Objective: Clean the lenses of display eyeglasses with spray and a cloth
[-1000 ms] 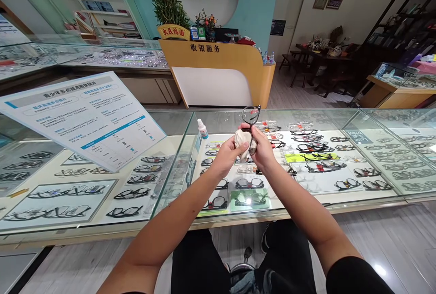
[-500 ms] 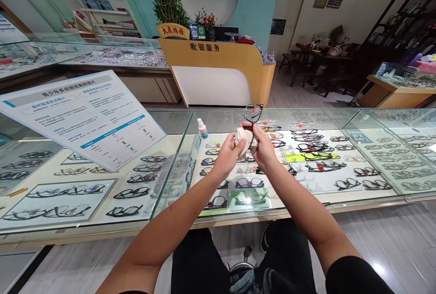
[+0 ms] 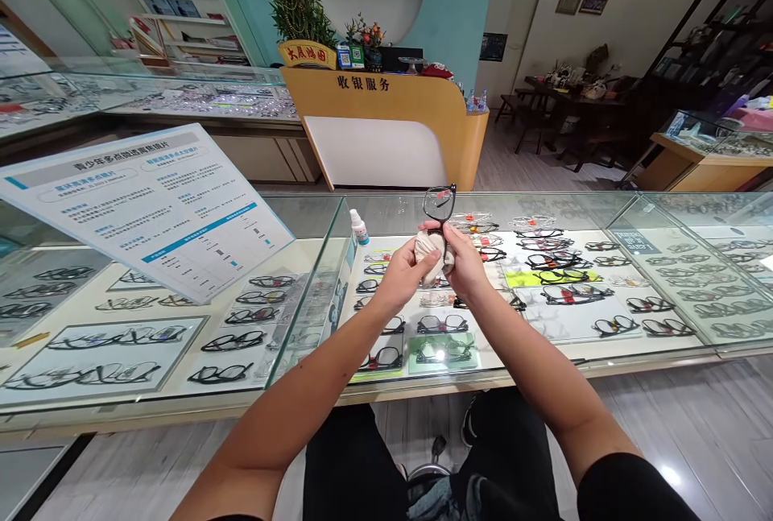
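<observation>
Head cam: L hand (image 3: 402, 275) pinches cloth (image 3: 430, 246), R hand (image 3: 468, 267) holds black glasses (image 3: 439, 203); counter (image 3: 416, 106) reads 收银服务.

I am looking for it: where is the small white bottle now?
In the head view, the bottle stands on the glass counter, left of centre, just beyond the left hand and its cloth.

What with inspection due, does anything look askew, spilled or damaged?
Nothing stands out. The left hand and right hand hold black glasses and a cloth over the glass counter; the small bottle stands upright; displayed frames lie in rows.
</observation>
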`<state>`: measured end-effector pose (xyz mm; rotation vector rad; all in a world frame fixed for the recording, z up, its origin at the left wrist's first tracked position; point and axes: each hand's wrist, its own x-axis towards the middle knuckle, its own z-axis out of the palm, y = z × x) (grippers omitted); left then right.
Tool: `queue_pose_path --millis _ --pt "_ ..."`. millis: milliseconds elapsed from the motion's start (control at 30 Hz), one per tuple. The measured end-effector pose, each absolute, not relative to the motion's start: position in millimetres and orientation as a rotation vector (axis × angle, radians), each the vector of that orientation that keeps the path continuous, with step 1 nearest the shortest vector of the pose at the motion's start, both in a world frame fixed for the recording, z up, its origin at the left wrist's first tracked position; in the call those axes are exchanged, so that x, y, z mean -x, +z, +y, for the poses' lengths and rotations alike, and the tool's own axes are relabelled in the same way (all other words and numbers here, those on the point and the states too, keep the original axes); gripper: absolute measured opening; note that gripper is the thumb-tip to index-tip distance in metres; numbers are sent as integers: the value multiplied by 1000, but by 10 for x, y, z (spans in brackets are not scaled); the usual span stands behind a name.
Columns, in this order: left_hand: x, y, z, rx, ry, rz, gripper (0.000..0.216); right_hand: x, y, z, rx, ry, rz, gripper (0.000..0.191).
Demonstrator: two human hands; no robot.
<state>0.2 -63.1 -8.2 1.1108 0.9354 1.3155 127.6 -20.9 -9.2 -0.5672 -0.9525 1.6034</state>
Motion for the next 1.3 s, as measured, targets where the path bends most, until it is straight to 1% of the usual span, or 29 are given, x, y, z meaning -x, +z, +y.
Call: queue_pose_path --millis 200,333,667,967,1067,1167,1300 --pt "-9 -102 -645 -1142 1357 978 65 -1256 -138 -240 574 1627 -1001 45" --pt "-11 -141 -634 -1191 1433 998 59 -1215 -140 -276 548 1616 -1014 44" --pt "-27 -161 -651 -1141 1525 1045 71 -1153 -163 -366 583 1622 -1146 52" --pt "-7 -220 -561 -963 1540 888 71 -1165 -157 -318 586 1592 -1109 49" --pt "-7 -196 -568 -955 1543 874 67 -1174 -127 -302 573 1621 -1063 45" --pt "2 -175 -570 -967 1487 850 67 -1194 -90 -275 564 1629 -1002 38" --pt "35 -182 -543 -1021 1396 796 66 -1225 -58 -235 557 1629 -955 35"
